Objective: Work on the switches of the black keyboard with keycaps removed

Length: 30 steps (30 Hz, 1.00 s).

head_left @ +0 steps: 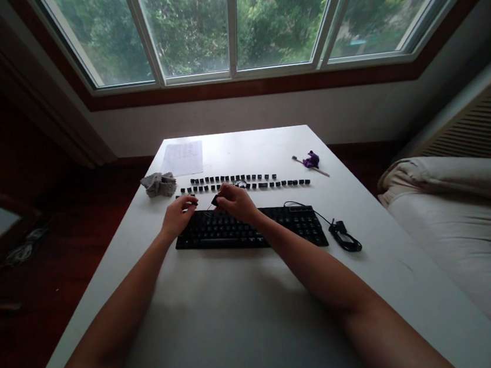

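Note:
A black keyboard point(224, 233) lies across the middle of the white table, with many of its keys in place. Over its back left edge, my right hand point(236, 201) is closed on a keycap puller point(215, 200), whose dark handle shows and whose thin wires point down and left. Just to the left, my left hand point(179, 215) pinches a small dark piece that looks like a keycap point(195, 203). Behind both hands, several loose black keycaps point(239, 177) stand in rows, partly hidden by the right hand.
A grey cloth point(159, 184) and a sheet of paper point(182, 159) lie at the back left. At the back right are a toothbrush point(320, 171) and a purple cloth point(311, 159). The keyboard's coiled cable point(345, 237) rests to its right. A window point(227, 26) is beyond the table.

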Each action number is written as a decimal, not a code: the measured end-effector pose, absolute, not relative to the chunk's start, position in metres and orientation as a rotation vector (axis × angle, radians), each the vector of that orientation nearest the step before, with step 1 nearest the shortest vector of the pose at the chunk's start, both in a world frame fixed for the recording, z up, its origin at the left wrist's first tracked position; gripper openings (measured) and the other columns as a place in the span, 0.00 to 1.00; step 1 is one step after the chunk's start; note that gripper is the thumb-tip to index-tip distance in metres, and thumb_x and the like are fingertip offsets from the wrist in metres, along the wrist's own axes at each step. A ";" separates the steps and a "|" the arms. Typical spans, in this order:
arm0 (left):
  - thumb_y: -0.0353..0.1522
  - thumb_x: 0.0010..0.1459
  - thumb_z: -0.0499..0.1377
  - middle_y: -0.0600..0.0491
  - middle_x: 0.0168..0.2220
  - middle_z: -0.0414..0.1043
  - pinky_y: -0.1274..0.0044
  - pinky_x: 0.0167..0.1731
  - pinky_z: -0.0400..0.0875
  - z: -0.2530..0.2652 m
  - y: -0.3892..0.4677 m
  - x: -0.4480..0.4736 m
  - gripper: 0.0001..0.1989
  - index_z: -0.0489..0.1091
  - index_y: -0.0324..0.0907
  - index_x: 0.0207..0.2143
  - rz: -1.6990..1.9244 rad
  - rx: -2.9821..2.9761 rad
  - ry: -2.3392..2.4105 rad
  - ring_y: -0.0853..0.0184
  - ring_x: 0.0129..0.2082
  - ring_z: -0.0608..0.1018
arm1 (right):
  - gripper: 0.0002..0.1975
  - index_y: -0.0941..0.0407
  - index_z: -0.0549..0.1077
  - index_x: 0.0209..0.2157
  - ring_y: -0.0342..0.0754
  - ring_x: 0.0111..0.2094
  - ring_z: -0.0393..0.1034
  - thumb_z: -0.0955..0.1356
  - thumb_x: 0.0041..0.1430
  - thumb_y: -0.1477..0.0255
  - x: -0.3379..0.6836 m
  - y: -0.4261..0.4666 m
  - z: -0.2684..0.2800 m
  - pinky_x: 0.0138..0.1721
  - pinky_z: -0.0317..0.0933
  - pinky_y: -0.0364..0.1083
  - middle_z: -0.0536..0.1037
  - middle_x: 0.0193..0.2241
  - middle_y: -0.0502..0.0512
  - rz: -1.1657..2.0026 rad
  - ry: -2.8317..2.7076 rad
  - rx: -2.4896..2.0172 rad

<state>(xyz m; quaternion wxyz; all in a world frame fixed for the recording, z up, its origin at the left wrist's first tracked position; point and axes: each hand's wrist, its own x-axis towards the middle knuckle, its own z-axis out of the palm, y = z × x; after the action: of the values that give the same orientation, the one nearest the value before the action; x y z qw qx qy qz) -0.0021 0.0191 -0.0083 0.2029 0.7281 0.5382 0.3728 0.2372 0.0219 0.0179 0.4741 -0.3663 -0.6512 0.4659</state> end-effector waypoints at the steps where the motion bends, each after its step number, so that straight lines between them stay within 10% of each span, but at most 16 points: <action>1: 0.34 0.59 0.57 0.51 0.45 0.78 0.69 0.46 0.73 -0.008 0.024 -0.001 0.13 0.74 0.45 0.46 1.038 2.090 1.504 0.62 0.41 0.80 | 0.05 0.54 0.65 0.31 0.46 0.26 0.77 0.67 0.54 0.70 0.239 0.022 0.017 0.27 0.69 0.42 0.74 0.24 0.46 1.142 -1.587 -0.900; 30: 0.30 0.57 0.57 0.48 0.44 0.78 0.62 0.53 0.64 -0.031 0.090 -0.001 0.13 0.77 0.45 0.43 0.878 2.464 1.627 0.55 0.46 0.74 | 0.05 0.54 0.68 0.34 0.46 0.27 0.77 0.68 0.56 0.69 0.248 0.023 0.007 0.29 0.69 0.43 0.76 0.25 0.47 1.086 -1.608 -0.983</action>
<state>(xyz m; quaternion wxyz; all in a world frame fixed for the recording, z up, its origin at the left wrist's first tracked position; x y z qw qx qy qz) -0.0006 0.0902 -0.0310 0.0305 0.7995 0.5278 0.2850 0.2480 0.0235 0.0069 0.4646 -0.4004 -0.6545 0.4422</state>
